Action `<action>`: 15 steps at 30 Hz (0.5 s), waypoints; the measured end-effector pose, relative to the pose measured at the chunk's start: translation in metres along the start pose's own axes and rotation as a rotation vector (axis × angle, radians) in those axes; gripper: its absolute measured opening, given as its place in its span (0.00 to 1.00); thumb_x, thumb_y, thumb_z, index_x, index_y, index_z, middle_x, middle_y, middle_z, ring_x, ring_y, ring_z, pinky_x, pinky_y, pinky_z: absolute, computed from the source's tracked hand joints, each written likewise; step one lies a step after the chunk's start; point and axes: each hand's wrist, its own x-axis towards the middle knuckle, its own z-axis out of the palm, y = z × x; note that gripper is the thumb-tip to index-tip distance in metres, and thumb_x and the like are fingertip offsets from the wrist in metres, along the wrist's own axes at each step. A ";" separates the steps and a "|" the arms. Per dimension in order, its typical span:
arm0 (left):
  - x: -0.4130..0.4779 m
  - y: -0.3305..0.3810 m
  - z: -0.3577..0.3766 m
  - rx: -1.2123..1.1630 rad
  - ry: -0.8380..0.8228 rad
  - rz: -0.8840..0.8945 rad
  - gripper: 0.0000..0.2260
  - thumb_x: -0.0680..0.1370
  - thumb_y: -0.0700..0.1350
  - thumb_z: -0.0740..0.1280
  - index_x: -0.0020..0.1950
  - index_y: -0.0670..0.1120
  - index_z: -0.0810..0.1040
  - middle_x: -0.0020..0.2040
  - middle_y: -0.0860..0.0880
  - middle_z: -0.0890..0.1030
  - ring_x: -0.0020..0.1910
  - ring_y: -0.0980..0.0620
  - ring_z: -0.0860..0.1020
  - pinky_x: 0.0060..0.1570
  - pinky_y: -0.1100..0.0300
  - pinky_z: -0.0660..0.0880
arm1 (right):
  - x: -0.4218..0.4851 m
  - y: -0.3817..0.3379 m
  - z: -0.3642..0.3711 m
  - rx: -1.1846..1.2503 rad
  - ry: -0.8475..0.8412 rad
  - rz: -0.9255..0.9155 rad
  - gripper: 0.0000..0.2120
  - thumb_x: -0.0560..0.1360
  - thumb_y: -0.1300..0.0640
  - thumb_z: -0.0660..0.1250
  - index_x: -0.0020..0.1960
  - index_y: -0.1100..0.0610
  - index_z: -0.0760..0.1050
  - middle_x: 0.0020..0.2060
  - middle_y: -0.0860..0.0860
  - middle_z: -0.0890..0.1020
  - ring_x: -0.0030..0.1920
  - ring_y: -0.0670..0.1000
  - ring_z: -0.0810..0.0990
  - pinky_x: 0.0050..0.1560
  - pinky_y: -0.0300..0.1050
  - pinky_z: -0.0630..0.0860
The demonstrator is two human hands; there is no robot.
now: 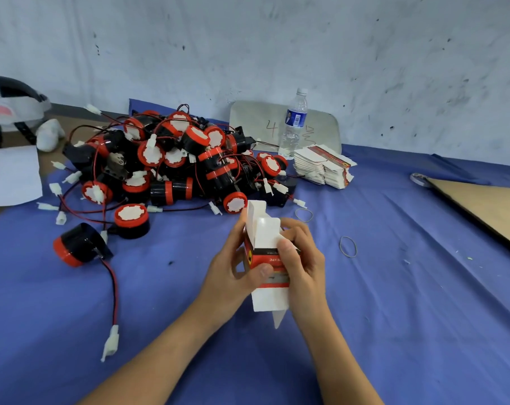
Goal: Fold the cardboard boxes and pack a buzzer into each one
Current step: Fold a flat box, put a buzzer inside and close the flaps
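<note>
A half-folded cardboard box is clamped in the grip of the left hand and the right hand above the middle of the table, its long axis pointed at the far edge. The nearest buzzer is seen toward the left edge, closer to the left hand.

Frame edges crop the white headgear at left and the cardboard sheet at right; print on the cardboard box is unreadable.

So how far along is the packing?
Done: nothing packed in view. In hand: left hand and right hand grip one box, its flaps open, no buzzer seen inside. To do: the buzzer pile and the stack of flat boxes.
</note>
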 end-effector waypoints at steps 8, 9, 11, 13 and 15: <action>-0.006 0.003 0.001 0.091 0.005 0.163 0.41 0.67 0.54 0.74 0.75 0.53 0.59 0.66 0.59 0.74 0.64 0.55 0.75 0.51 0.64 0.77 | 0.000 -0.005 -0.006 0.184 -0.068 -0.009 0.16 0.68 0.63 0.60 0.56 0.57 0.73 0.53 0.44 0.80 0.48 0.46 0.81 0.42 0.39 0.78; -0.006 0.002 0.001 0.105 0.003 0.181 0.41 0.67 0.55 0.74 0.75 0.53 0.60 0.67 0.57 0.74 0.64 0.55 0.75 0.52 0.64 0.77 | 0.001 -0.005 -0.006 0.167 -0.064 -0.003 0.21 0.67 0.66 0.59 0.59 0.56 0.73 0.54 0.44 0.79 0.49 0.45 0.81 0.42 0.39 0.78; -0.006 0.001 0.001 0.125 0.008 0.211 0.40 0.66 0.55 0.74 0.75 0.56 0.60 0.68 0.53 0.74 0.65 0.54 0.75 0.54 0.60 0.78 | 0.001 -0.005 -0.007 0.103 -0.079 -0.004 0.27 0.68 0.69 0.56 0.63 0.52 0.75 0.54 0.47 0.77 0.50 0.46 0.81 0.44 0.38 0.78; -0.005 -0.001 0.000 0.125 0.013 0.227 0.39 0.66 0.54 0.73 0.74 0.59 0.59 0.69 0.51 0.74 0.64 0.51 0.76 0.52 0.58 0.79 | 0.001 -0.005 -0.005 -0.002 -0.077 -0.036 0.24 0.71 0.68 0.56 0.57 0.48 0.81 0.52 0.48 0.76 0.51 0.48 0.79 0.48 0.39 0.76; -0.005 -0.001 0.000 0.132 0.014 0.253 0.39 0.67 0.53 0.72 0.74 0.65 0.58 0.71 0.50 0.72 0.65 0.52 0.75 0.52 0.61 0.78 | 0.001 -0.005 -0.004 -0.071 -0.066 -0.057 0.19 0.72 0.67 0.57 0.47 0.52 0.84 0.51 0.49 0.76 0.53 0.50 0.78 0.50 0.39 0.74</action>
